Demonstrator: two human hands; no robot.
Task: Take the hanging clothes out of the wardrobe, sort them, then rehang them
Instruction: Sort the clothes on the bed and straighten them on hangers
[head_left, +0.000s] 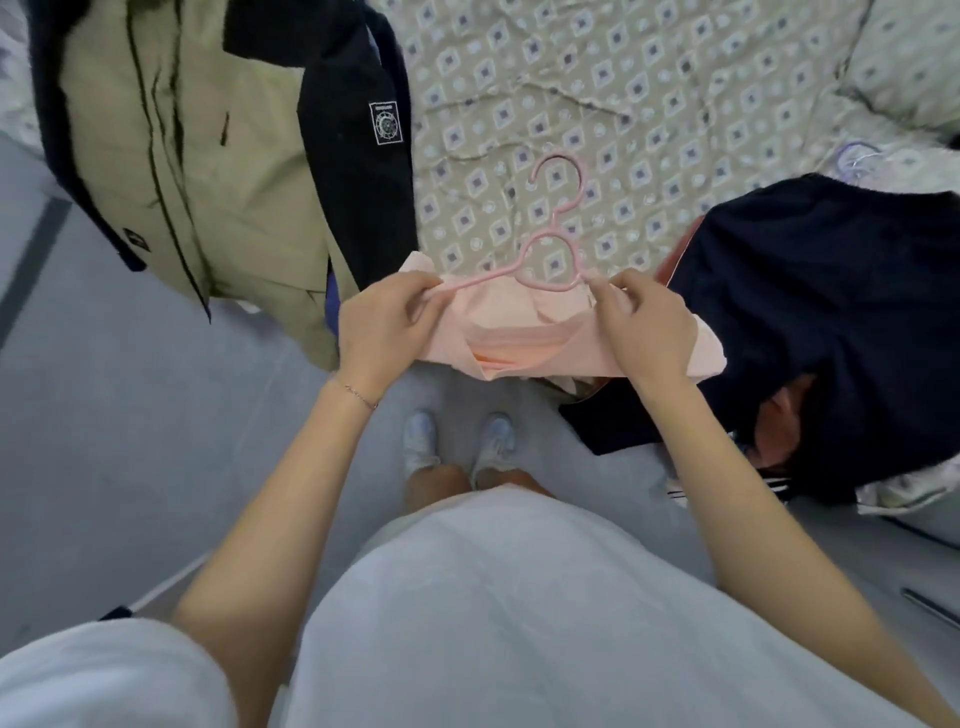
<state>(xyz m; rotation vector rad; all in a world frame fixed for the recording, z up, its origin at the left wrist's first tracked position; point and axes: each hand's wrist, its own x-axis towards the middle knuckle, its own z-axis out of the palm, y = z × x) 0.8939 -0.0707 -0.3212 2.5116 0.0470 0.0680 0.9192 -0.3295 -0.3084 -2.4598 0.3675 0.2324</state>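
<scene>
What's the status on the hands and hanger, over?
Left hand and right hand each pinch an end of the pink plastic hanger. Pale pink garment bunched on it. Tan jacket lies left, navy garment right.

Lighting: I am seeing soft, even, cool indoor light; its source is not showing, and no glare is registering.
Shadows: only faint ones are lying on the grey floor (130, 415).
Exposure: the navy garment (831, 312) is sinking towards black, its folds barely reading.
Focus: the left hand (384, 322), the right hand (644, 322) and the pink hanger (555, 223) they are pinching are reading sharpest; the white dress (493, 623) near the lens is smearing soft.
Distortion: the wide lens is bowing the patterned bedspread (623, 104) and stretching the frame edges.
</scene>
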